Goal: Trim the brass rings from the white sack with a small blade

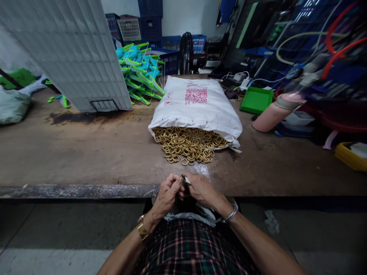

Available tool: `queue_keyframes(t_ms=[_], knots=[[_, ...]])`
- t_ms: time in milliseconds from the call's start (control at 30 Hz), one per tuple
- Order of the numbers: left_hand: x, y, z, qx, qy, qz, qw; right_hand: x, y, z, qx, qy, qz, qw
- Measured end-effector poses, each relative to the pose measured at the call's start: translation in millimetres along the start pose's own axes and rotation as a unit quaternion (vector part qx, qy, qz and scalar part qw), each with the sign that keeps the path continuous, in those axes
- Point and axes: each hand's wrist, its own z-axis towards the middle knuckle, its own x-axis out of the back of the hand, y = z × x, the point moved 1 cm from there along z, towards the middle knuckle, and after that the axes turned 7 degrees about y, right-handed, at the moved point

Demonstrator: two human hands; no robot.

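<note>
At the table's front edge, the fingertips of my two hands nearly meet. My left hand (168,193) is closed in a pinch on a small brass ring (181,177), mostly covered by the fingers. Closed around a small tool with a dark tip and a pale part (187,180) is my right hand (202,188); its kind is not clear. The dark tip is at the ring. Just beyond the hands, a heap of brass rings (189,147) spills from the mouth of a white woven sack (177,110) lying on its side.
The wooden table (86,152) runs across the view. A grey ribbed panel (86,57) stands left, beside green and turquoise racks (140,72). Right of the sack are a green tray (256,100), a pink bottle (275,112) and a yellow bin (349,158).
</note>
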Motion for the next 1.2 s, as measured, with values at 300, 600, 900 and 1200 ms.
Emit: queue_keyframes(t_ms=[300, 600, 900, 1200], knots=[[-9.0, 1.3, -2.2, 0.070, -0.033, -0.189, 0.979, -6.5, 1.3, 25.2, -0.087, 0.099, -0.126, 0.983], [3.1, -2.6, 8.6, 0.147, 0.001, -0.321, 0.936, -9.1, 1.1, 33.7, -0.079, 0.101, -0.171, 0.977], [8.5, -2.3, 14.6, 0.155, 0.056, -0.277, 0.946, -9.8, 8.5, 26.7, -0.085, 0.079, -0.154, 0.981], [10.2, -1.3, 30.5, -0.100, 0.114, 0.119, 0.981, -0.3, 15.2, 34.4, -0.164, 0.109, 0.259, 0.946]])
